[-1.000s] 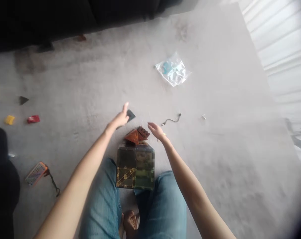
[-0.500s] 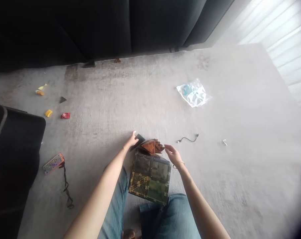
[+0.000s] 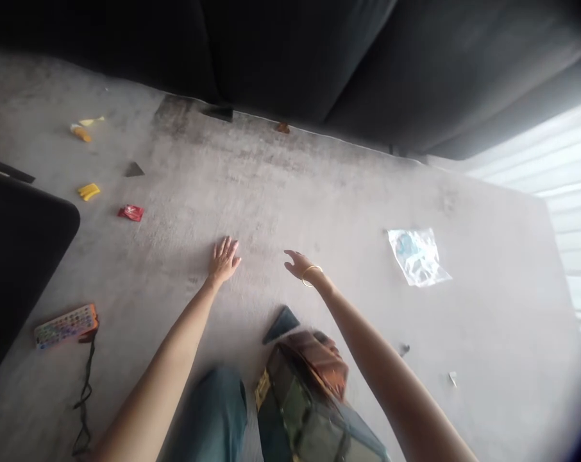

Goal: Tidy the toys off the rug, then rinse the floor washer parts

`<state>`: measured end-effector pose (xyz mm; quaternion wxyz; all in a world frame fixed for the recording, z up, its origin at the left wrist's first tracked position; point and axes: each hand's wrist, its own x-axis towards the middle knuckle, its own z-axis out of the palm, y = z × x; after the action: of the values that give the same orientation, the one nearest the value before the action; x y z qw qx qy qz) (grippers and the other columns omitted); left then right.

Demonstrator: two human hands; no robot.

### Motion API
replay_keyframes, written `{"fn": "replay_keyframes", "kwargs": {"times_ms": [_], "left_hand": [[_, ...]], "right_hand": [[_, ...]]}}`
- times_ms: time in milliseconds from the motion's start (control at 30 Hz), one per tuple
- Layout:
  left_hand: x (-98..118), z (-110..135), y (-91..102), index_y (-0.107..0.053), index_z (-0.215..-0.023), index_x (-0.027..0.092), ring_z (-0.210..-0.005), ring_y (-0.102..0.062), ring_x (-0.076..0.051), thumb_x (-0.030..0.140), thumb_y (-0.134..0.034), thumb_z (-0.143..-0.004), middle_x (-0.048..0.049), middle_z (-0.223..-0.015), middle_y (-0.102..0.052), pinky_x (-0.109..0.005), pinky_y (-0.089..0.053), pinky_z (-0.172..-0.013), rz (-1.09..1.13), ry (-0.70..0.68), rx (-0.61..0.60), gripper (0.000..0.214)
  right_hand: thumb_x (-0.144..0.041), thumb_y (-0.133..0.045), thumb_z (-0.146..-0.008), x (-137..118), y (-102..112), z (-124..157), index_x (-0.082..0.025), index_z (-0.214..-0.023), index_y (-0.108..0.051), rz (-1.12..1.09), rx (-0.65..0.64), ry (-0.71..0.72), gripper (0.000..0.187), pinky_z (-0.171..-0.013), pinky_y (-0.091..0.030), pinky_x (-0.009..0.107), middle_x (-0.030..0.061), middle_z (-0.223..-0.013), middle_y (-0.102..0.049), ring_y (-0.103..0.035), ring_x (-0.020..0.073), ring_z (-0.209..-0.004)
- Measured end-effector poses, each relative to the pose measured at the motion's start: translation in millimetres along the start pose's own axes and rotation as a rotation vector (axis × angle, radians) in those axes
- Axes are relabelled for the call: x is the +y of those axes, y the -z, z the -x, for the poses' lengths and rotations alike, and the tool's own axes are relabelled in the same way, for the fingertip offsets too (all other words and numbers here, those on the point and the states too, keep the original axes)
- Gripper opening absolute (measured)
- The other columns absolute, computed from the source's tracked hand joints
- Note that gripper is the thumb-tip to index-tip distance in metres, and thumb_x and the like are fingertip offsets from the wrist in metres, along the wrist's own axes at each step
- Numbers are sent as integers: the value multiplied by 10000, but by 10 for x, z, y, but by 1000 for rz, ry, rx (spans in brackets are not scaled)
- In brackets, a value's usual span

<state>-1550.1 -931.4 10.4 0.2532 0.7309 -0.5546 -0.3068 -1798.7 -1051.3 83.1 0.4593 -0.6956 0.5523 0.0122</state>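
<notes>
My left hand (image 3: pixel 224 260) is open, fingers spread, on or just over the carpet, with nothing in it. Across from it my right hand (image 3: pixel 300 263) is open too, thumb and fingers apart and empty; a gold bangle is on its wrist. Nearer my legs is a structure of see-through magnetic tiles (image 3: pixel 314 410), dark green with some yellow, somewhat blurred and cut off by the bottom edge. Reddish-brown tiles (image 3: pixel 326 366) lie against its far side, and a dark square tile (image 3: pixel 281 323) sticks out beyond them. Neither hand touches the tiles.
A black sofa (image 3: pixel 281 58) runs along the back. On the carpet lie a clear plastic bag (image 3: pixel 418 256), a red wrapper (image 3: pixel 131 213), yellow pieces (image 3: pixel 88 191), a dark triangle tile (image 3: pixel 134 169) and an orange remote-like keypad (image 3: pixel 65 326) with a dark cord. Black furniture (image 3: pixel 21 244) stands left.
Both hands have left the tiles and reached forward, open and empty. My view has turned and shifted, so the tile structure appears lower and at another angle.
</notes>
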Motion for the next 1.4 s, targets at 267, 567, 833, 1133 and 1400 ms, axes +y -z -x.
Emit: {"fn": "replay_keyframes", "kwargs": {"times_ms": [267,567,833,1133,1400], "left_hand": [[-384,-912,382,-359,-1517,173,-1511,-220,-270,446,-407,-960,-101,-1621,-281,-517,-112,-1251,-356,36,87,623],[-478,-888,189,-356,-1532,217,-1467,-330,-268,481,-422,-955,-67,-1593,-340,-481,-160,-1246,-374,29,122,638],[-450,-884,183,-286,-1560,224,-1429,-394,-240,485,-425,-955,-57,-1573,-378,-419,-127,-1246,-438,3,188,674],[-472,-880,169,-167,-1586,218,-1424,-401,-249,461,-423,-958,-61,-1574,-371,-431,-109,-1246,-446,-7,215,721],[-497,-865,123,-153,-1589,231,-1455,-353,-258,406,-437,-950,-61,-1598,-316,-455,-106,-1251,-434,10,191,720]], "right_hand": [[-121,-502,-811,-1595,-293,-2661,-127,-1569,-205,385,-20,125,814,-1211,-232,524,173,-1650,-110,-200,325,-1511],[-191,-499,-806,-2840,117,-5077,-187,-1591,-96,540,214,335,883,-1179,-159,668,111,-1646,-131,-69,368,-1523],[-122,-475,-786,-3174,188,-5441,-134,-1566,-185,696,169,231,832,-1193,-233,563,134,-1632,-204,-127,298,-1521],[-358,-597,-891,-3063,297,-5251,-85,-1488,-350,811,209,243,701,-1122,-221,570,261,-1492,-322,-291,374,-1397],[-328,-319,-991,-2217,884,-4836,-132,-1447,-390,511,440,221,501,-1147,-230,461,187,-1467,-454,-378,247,-1345]]}}
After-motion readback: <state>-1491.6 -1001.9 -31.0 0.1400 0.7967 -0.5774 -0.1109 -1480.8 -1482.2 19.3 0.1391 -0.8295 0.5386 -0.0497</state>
